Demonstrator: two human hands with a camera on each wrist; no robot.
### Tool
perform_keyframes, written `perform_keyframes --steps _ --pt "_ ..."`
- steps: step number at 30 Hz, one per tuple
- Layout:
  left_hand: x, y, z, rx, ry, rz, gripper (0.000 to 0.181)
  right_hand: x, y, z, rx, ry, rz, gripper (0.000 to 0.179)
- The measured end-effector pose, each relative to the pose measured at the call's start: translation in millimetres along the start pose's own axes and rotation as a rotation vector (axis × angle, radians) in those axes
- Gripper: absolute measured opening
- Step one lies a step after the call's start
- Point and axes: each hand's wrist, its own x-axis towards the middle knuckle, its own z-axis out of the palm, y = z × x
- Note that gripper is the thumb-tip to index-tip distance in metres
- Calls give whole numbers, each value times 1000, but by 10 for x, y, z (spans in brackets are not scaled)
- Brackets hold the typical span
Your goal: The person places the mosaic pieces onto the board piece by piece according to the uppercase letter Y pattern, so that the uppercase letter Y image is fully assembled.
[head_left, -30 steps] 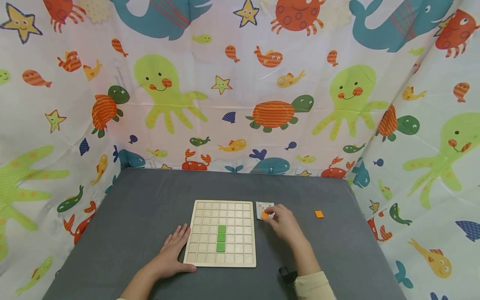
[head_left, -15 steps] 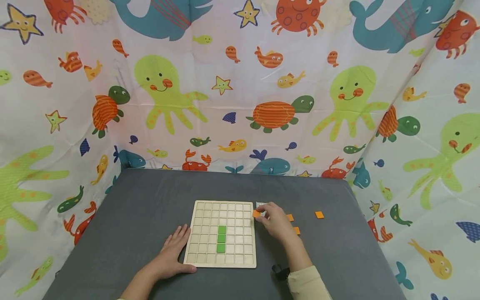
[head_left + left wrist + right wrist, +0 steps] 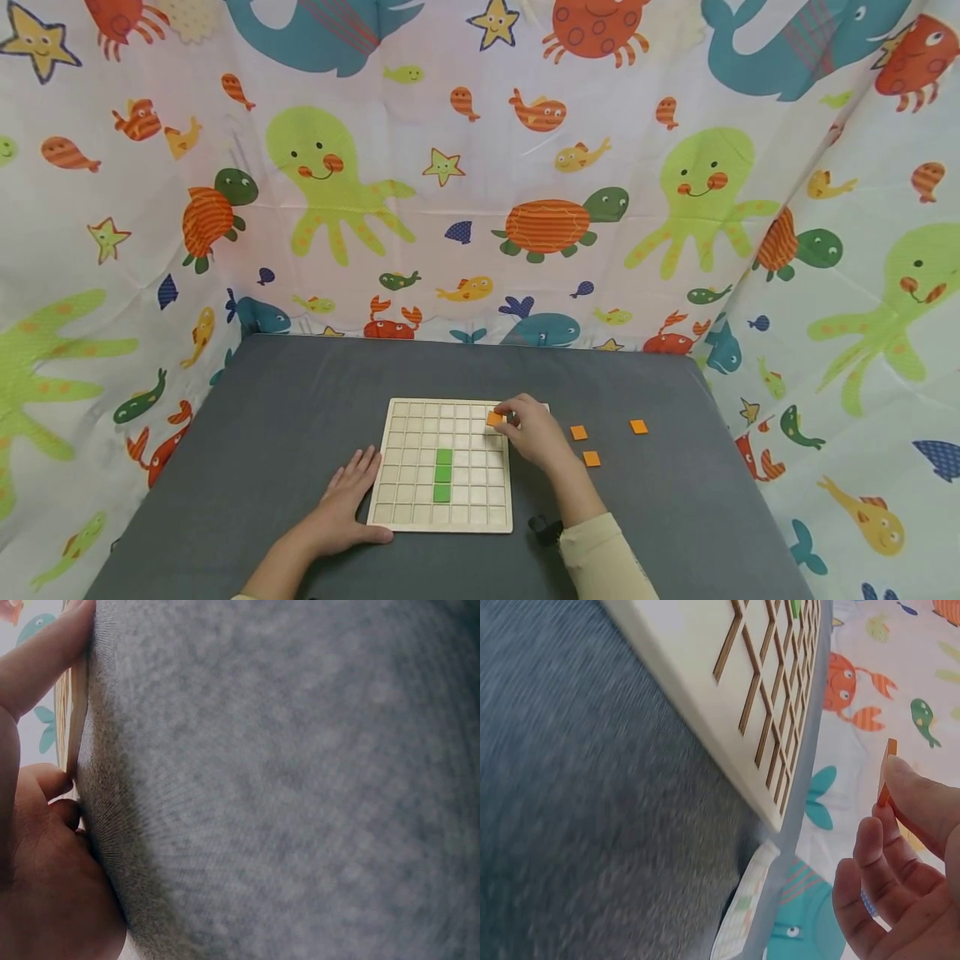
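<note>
A light wooden grid board [image 3: 405,467] lies on the grey table, with several green squares [image 3: 443,475] set in one column. My left hand [image 3: 341,508] rests at the board's left side, fingers extended along the edge and thumb at the near corner. In the left wrist view the thumb [image 3: 45,664] touches the board's edge [image 3: 76,720]. Between thumb and fingertips my right hand [image 3: 534,429] pinches an orange square tile [image 3: 494,418] over the board's far right corner. The right wrist view shows the tile [image 3: 887,772] edge-on, held apart from the board [image 3: 705,735].
A small printed grid card [image 3: 742,907] lies past the board's right edge, mostly hidden by the right hand in the head view. Three loose orange tiles, including one farther right [image 3: 638,427], lie on the table [image 3: 322,375]. A patterned curtain [image 3: 465,250] surrounds the back and sides.
My right hand has lifted an orange tile from beside the card and carried it left over the board. Two loose tiles it had covered now show. The left hand stays in place.
</note>
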Motion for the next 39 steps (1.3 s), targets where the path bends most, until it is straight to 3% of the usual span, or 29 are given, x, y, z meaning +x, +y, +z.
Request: perform_keyframes --steps 7,18,31,39 --pt "1 26 -26 61 -21 -33 129 83 -100 87 5 -22 -24 25" --pt "0 -26 15 21 -2 -5 128 204 -295 189 19 -73 -106 23" --pt "33 -30 8 76 -33 -34 130 408 -543 424 35 -158 -103 22" --pt "43 -34 -17 71 -33 -34 131 574 -674 577 -7 -207 -96 23"
